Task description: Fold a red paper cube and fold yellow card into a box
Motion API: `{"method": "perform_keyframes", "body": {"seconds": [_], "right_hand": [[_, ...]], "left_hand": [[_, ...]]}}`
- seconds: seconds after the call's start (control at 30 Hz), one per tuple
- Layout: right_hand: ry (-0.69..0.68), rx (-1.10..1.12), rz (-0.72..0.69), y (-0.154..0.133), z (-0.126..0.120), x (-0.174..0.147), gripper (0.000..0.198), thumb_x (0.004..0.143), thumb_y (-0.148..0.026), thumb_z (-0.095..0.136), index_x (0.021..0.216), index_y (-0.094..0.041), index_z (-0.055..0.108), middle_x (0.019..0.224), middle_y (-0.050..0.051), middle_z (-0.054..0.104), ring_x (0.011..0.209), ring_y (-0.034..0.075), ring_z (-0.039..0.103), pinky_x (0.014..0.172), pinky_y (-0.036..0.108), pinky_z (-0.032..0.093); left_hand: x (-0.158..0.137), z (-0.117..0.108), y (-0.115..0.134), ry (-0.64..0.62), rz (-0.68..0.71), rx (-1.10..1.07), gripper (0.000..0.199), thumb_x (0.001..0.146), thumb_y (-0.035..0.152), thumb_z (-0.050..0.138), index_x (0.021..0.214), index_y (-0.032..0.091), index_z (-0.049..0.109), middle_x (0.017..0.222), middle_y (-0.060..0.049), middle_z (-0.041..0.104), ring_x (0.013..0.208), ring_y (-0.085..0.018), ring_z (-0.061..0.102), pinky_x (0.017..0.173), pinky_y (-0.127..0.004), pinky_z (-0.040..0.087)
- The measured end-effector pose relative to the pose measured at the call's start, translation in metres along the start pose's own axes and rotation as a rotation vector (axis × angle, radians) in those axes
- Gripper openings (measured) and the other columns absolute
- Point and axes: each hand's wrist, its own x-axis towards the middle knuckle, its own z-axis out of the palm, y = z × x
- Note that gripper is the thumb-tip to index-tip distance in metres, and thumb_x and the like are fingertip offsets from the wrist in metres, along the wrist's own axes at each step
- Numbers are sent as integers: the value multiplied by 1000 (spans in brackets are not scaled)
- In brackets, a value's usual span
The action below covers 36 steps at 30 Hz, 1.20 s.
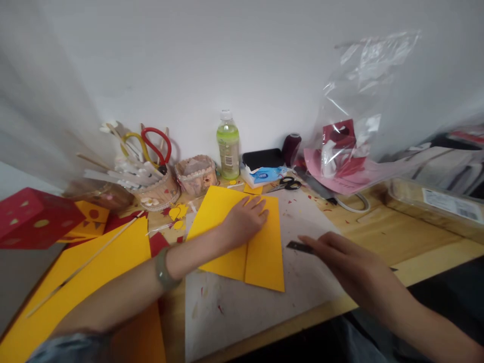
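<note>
My left hand (245, 222) lies flat on a folded yellow sheet of card (223, 201), fingers stretched out and slightly apart. A vertical crease or edge runs down the card below my fingers. Underneath is a whitish work mat (234, 322) marked with small scraps. Right of the card, my right hand (348, 262) is closed on a dark, flat steel ruler (300, 247). One end of it sticks out past my fingertips, apart from the card; my hand hides its middle.
Behind the mat are black-handled scissors (289, 183), a tissue pack (264, 175) and a green drink bottle (228, 146). At left, a larger yellow sheet (113, 262) carries a thin stick (91, 257), near a red box (38, 219). A clear plastic container (434, 201) stands right.
</note>
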Motion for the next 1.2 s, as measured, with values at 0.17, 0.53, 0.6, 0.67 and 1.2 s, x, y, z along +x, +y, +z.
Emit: {"method": "perform_keyframes", "body": {"seconds": [0.17,0.53,0.6,0.67,1.2], "right_hand": [[79,92,202,39,9,9,29,91,-31,46,112,-18,62,87,7,65,75,17,63,63,28,50],[-252,-207,-154,-7,57,33,44,88,-13,43,128,-31,48,82,1,56,62,12,54,49,22,32],[-310,-263,-156,1,61,44,46,88,-14,45,130,-31,46,85,2,56,64,13,54,50,23,30],[-348,-306,-126,15,62,56,49,89,-14,42,134,-32,42,89,3,56,65,14,54,51,24,29],[-244,-435,-129,54,42,56,40,94,-23,37,133,-25,44,86,4,59,59,12,53,48,27,23]], "left_hand": [[-47,7,51,137,26,13,40,94,34,41,114,3,57,121,-20,60,112,-30,57,85,-39,50],[-84,15,72,429,217,-12,33,93,12,33,106,6,63,111,-11,67,105,-21,62,85,-31,54],[-84,16,72,413,212,-26,32,93,12,34,108,7,63,113,-12,66,108,-21,61,87,-31,53],[-85,16,71,392,222,-30,32,93,12,35,109,7,62,115,-12,65,109,-21,60,88,-32,53],[-87,15,73,389,239,-4,31,93,13,35,109,5,61,115,-14,65,109,-24,60,88,-33,52]]}}
